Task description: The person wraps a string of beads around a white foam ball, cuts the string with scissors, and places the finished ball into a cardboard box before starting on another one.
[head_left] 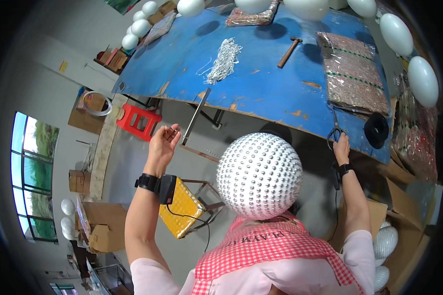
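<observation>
A white ball studded with rows of small silver beads [259, 176] rests against my apron between my arms. My left hand [164, 143] is raised to the left of it, palm up, with curled fingertips drawn together; what they hold, if anything, is too small to name. At the right, my right hand [341, 148] closes on the handles of black scissors [335, 132], whose blades point away over the table edge. A heap of silver bead strands [225, 61] lies farther off on the blue table [182, 66].
A hammer [289, 52], a plastic-wrapped pack [354, 73] and a black tape roll [376, 130] are on the table. White balls [396, 34] hang along its far side. A red stool [139, 122] and a yellow-seated stool [182, 209] stand left. Cardboard boxes [106, 223] flank me.
</observation>
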Demonstrator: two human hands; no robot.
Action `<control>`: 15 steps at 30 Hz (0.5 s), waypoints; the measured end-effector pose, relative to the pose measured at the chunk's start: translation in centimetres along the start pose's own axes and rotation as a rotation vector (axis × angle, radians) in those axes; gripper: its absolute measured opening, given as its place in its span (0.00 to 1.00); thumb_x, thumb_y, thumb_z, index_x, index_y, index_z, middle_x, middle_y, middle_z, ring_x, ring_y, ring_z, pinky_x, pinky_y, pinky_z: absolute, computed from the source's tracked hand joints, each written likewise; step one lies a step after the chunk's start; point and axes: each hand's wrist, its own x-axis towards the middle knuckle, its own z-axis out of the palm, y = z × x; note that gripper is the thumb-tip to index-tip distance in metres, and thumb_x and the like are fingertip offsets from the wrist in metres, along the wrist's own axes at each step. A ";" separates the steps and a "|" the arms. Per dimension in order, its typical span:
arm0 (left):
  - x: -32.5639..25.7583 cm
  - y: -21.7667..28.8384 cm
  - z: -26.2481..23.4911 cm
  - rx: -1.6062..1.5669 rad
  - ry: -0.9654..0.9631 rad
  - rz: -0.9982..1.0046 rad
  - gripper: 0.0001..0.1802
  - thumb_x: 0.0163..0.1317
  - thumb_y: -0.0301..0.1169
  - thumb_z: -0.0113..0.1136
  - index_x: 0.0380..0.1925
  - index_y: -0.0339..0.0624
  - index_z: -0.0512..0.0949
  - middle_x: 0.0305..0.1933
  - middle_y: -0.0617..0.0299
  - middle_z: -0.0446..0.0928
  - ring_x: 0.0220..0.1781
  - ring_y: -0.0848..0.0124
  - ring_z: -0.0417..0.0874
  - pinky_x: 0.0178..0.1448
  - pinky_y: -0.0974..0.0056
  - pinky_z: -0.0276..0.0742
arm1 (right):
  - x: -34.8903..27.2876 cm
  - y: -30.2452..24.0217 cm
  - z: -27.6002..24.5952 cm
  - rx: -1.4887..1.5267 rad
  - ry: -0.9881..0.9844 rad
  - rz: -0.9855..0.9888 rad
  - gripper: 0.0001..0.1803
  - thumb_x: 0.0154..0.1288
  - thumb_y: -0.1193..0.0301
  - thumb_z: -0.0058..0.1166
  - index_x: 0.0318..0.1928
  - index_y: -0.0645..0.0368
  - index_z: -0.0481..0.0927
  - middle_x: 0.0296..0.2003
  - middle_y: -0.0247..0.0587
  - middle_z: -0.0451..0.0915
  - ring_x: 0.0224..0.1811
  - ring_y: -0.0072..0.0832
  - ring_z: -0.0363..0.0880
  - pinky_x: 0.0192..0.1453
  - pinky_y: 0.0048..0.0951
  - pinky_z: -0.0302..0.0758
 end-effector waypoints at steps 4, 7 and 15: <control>2.7 0.2 -2.7 -0.052 0.051 -0.001 0.11 0.67 0.32 0.45 0.28 0.41 0.73 0.40 0.53 0.79 0.47 0.62 0.79 0.55 0.58 0.76 | -1.8 -3.1 -1.8 -0.258 0.064 -0.062 0.14 0.54 0.79 0.52 0.43 0.65 0.71 0.39 0.57 0.70 0.47 0.53 0.71 0.48 0.45 0.70; 5.0 1.3 -4.3 -0.120 0.078 0.032 0.10 0.65 0.31 0.47 0.27 0.40 0.73 0.39 0.52 0.79 0.46 0.62 0.79 0.54 0.58 0.77 | -4.8 -7.9 -5.0 -0.005 0.230 -0.373 0.18 0.55 0.76 0.56 0.48 0.65 0.73 0.41 0.49 0.73 0.43 0.44 0.73 0.47 0.38 0.71; 3.1 9.3 -13.2 0.400 0.507 0.983 0.13 0.67 0.30 0.44 0.33 0.35 0.77 0.35 0.58 0.79 0.37 0.74 0.77 0.42 0.69 0.73 | -15.2 -16.1 -11.2 0.738 -0.150 0.038 0.14 0.62 0.71 0.56 0.47 0.63 0.76 0.38 0.32 0.77 0.40 0.15 0.71 0.43 0.18 0.69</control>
